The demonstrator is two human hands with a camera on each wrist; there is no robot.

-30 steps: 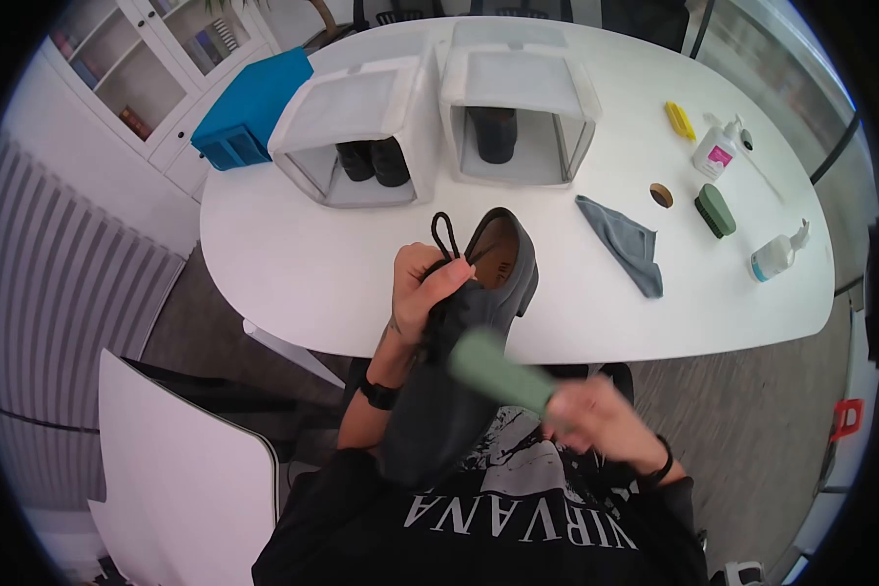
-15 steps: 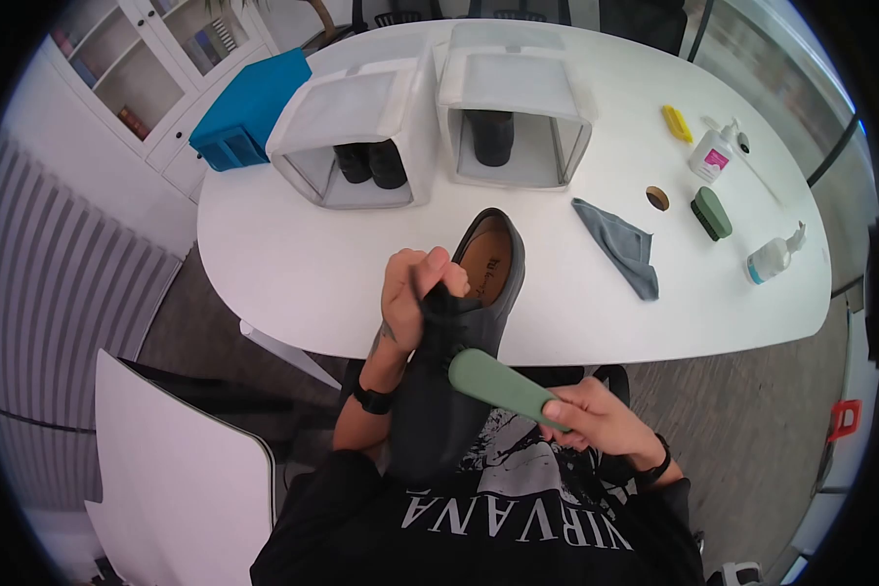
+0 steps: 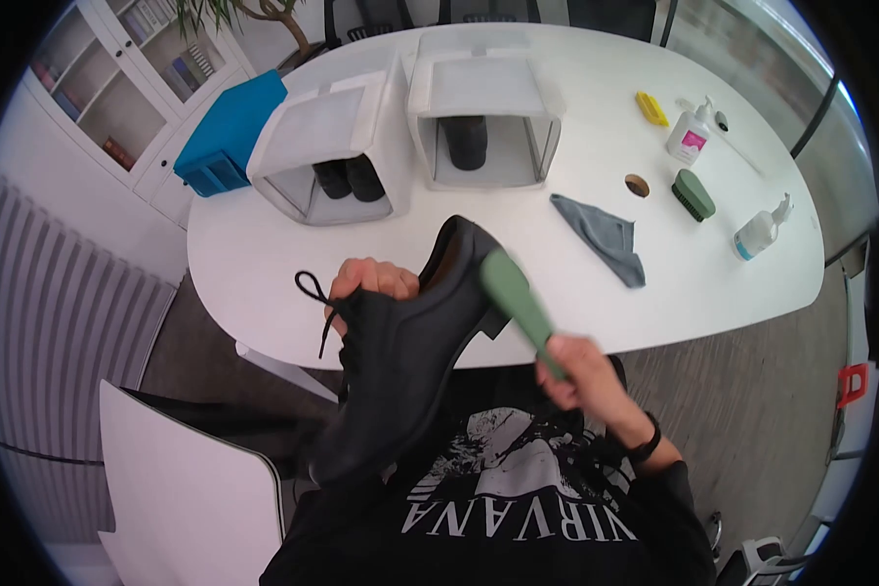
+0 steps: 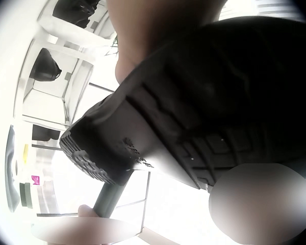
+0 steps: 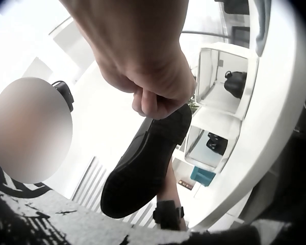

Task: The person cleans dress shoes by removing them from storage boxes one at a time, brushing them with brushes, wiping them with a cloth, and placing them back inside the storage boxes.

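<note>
Above the bench edge: black shoe (image 3: 400,361), toe toward 7 o'clock.
Left hand (image 3: 366,283): fingers clamped on its laced upper.
Right hand (image 3: 576,376): fingers clamped on green brush (image 3: 513,293), at the heel.

black t-shirt (image 3: 518,508) with white nirvana lettering and graphic, black wristband (image 3: 645,449) on right wrist, bare forearms

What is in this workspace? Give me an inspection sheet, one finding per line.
Surface: white oval table.
Job's things: black shoe held above the lap, lace dangling; green brush against its heel.
Clutter: two clear boxes with dark shoes inside, grey cloth, second green brush, two pump bottles, yellow item.
Hands: left hand grips the shoe; right hand grips the brush handle.
Cables: nothing seen.
Surroundings: blue crate, white cabinet, white chair.
</note>
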